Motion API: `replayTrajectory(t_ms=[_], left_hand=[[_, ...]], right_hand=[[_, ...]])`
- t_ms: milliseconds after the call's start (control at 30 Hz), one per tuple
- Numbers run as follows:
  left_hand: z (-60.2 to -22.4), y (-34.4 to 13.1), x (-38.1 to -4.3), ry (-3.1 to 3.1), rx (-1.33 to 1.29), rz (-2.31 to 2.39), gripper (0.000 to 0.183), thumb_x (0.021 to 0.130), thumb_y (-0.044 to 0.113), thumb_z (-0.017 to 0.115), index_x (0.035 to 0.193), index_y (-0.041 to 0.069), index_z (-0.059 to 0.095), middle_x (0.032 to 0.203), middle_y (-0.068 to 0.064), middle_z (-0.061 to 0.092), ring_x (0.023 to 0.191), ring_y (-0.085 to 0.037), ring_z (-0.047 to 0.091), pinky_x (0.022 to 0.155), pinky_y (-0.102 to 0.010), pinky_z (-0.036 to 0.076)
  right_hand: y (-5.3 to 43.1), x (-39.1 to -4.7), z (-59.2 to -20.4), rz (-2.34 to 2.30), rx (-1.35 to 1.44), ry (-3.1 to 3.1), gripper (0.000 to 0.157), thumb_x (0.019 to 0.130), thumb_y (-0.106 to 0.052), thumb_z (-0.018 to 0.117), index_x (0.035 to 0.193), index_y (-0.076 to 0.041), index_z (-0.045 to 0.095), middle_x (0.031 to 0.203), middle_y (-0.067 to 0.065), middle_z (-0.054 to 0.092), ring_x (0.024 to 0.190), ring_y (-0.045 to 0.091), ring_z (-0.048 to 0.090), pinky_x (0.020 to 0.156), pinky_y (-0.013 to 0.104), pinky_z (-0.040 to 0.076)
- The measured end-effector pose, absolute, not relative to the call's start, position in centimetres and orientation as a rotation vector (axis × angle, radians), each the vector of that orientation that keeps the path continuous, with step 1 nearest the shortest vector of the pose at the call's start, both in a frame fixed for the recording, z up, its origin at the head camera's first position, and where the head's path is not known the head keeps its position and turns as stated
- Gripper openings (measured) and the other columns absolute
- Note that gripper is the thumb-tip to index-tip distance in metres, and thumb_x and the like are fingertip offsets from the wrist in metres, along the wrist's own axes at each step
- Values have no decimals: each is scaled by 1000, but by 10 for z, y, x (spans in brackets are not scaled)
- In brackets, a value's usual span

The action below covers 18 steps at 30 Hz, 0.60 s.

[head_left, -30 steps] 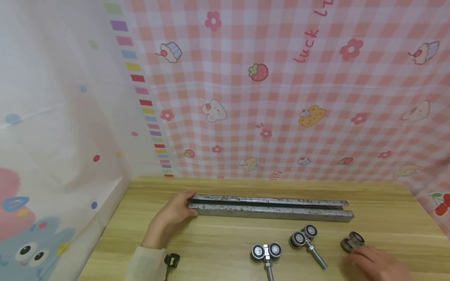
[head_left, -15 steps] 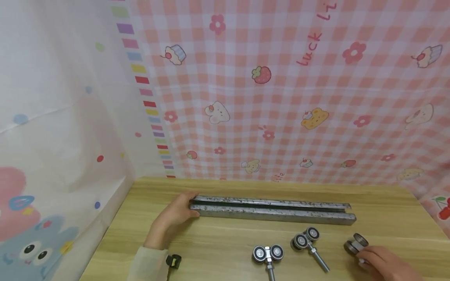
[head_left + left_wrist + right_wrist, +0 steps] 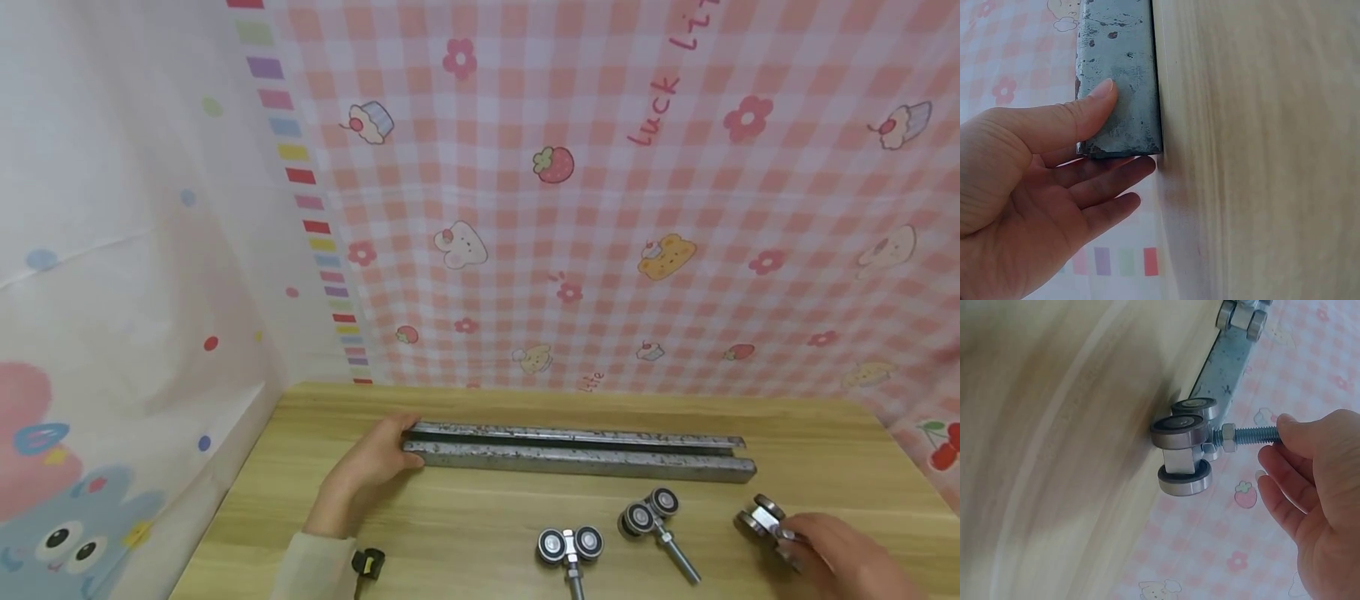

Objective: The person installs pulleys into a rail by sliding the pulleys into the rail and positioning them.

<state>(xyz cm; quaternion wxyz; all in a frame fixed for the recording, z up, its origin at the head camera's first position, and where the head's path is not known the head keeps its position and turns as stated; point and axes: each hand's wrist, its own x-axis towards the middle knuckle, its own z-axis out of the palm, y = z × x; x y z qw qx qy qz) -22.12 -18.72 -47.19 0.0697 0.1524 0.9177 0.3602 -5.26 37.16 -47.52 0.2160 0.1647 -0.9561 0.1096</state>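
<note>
A worn grey steel channel rail (image 3: 585, 467), slotted along its top, lies across the back of the table. My left hand (image 3: 372, 461) holds its left end; in the left wrist view the thumb (image 3: 1094, 109) presses the rail's side (image 3: 1122, 56) while other fingers reach past the end. To the right of the rail, my right hand (image 3: 851, 550) pinches the threaded bolt (image 3: 1257, 435) of a roller trolley (image 3: 1179, 453) between thumb and fingers. The trolley's wheels point away from the hand, close over the wood. Part of the bolt is hidden by the fingers.
Two more roller trolleys lie in front of the rail: one near the middle (image 3: 570, 546), another angled to its right (image 3: 652, 515). A pink checked cloth (image 3: 487, 183) hangs behind the wooden table (image 3: 465, 525), with a white printed sheet (image 3: 135, 275) on the left.
My right hand has taken hold of the right-hand trolley's bolt and turned the trolley, so its wheels face the rail side. The left hand has stayed on the rail's end.
</note>
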Motion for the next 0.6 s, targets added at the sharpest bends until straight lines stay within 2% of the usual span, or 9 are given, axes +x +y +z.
replayTrajectory(t_ms=[33, 200, 300, 467, 600], left_hand=[[-472, -187, -221, 2760, 457, 1082, 59, 83, -4, 84, 137, -10, 61, 134, -25, 64, 128, -42, 59, 113, -56, 46], [-471, -187, -221, 2757, 448, 1071, 62, 83, -4, 84, 139, -11, 59, 138, -27, 62, 131, -44, 56, 114, -57, 44], [-470, -187, -221, 2758, 451, 1069, 63, 83, -4, 84, 139, -12, 58, 139, -28, 61, 132, -45, 55, 115, -58, 43], [-472, -188, -221, 2736, 437, 1076, 64, 86, -3, 82, 143, -13, 54, 145, -29, 57, 138, -45, 50, 116, -57, 42], [-473, -189, -222, 2727, 436, 1075, 64, 87, -3, 81, 145, -13, 53, 147, -28, 55, 140, -44, 48, 117, -57, 41]], right_hand=[[371, -53, -474, 296, 422, -2663, 48, 61, 8, 94, 95, -17, 70, 88, -13, 64, 73, -7, 56, 56, 13, 48], [374, -57, -470, 301, 321, -2669, 43, 64, 10, 92, 94, -11, 70, 83, -9, 63, 68, -5, 53, 52, 23, 51], [379, -61, -470, 299, 305, -2650, 42, 61, 12, 92, 93, -6, 71, 81, -4, 65, 66, 1, 57, 51, 26, 52], [386, -64, -472, 348, 252, -2612, 36, 65, 11, 90, 95, 1, 72, 80, 2, 66, 63, 13, 61, 47, 26, 50], [388, -65, -472, 437, 164, -2622, 32, 71, 10, 88, 98, 3, 72, 80, 2, 67, 62, 10, 59, 47, 26, 49]])
